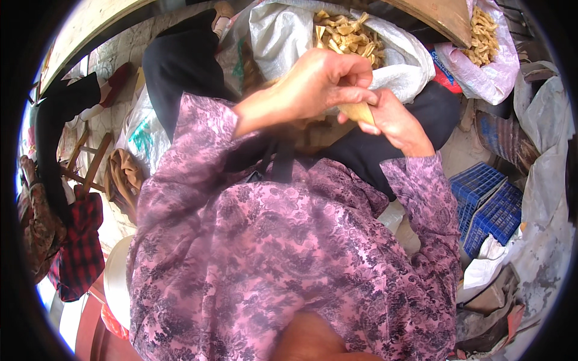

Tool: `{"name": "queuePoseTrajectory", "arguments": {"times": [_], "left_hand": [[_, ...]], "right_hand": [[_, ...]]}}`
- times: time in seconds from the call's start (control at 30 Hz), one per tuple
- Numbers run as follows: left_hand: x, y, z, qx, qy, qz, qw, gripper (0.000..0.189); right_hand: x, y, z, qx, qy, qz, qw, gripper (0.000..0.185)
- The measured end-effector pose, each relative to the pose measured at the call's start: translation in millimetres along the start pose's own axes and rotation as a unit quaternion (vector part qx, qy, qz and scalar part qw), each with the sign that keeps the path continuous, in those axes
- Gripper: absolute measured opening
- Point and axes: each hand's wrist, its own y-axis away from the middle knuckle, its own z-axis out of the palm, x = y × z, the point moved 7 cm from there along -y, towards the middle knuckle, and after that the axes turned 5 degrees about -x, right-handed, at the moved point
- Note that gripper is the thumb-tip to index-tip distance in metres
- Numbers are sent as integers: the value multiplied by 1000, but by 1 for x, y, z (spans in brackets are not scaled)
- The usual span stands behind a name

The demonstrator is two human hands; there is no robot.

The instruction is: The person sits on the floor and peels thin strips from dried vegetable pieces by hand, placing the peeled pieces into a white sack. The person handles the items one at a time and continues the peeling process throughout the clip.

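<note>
A pale yellow, leaf-like folded piece (357, 113) is between my two hands, over my lap. My right hand (397, 119) grips it from the right, thumb and fingers around its lower part. My left hand (323, 81) reaches across from the left, its fingers curled and its thumb pressed at the upper end of the same piece. Just beyond the hands, a white woven sack (280, 29) stands with its mouth spread. Inside lie many similar folded yellow-brown pieces (350, 36). My left palm is turned away from view.
A wooden board edge (433, 18) overhangs the top right. Beside it a pinkish sack (490, 79) holds more folded pieces. Blue plastic baskets (490, 207) lie to the right. At left are another person's dark-trousered leg (49, 122), a wooden frame (90, 158) and a brown cloth (124, 176).
</note>
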Motion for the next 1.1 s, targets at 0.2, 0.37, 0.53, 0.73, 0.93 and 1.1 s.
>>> {"name": "queuePoseTrajectory", "arguments": {"times": [0.2, 0.37, 0.53, 0.73, 0.93, 1.1], "left_hand": [[46, -28, -21, 47, 310, 36, 949, 11], [111, -47, -65, 8, 280, 206, 938, 27], [45, -50, -72, 44, 185, -37, 981, 18], [-39, 3, -52, 211, -21, -10, 977, 18], [-16, 11, -56, 234, -119, 4, 965, 14], [32, 10, -49, 176, -242, 155, 942, 15]], "right_hand": [[-82, 33, 42, -146, -154, -290, 933, 19], [-159, 53, 39, -268, -59, -429, 860, 34], [-138, 36, -8, 38, -26, -460, 887, 21], [-71, 33, -65, 238, 52, -309, 919, 29], [-77, 7, -64, 268, 187, -320, 889, 32], [-95, -30, -32, 80, 284, -328, 897, 33]]}}
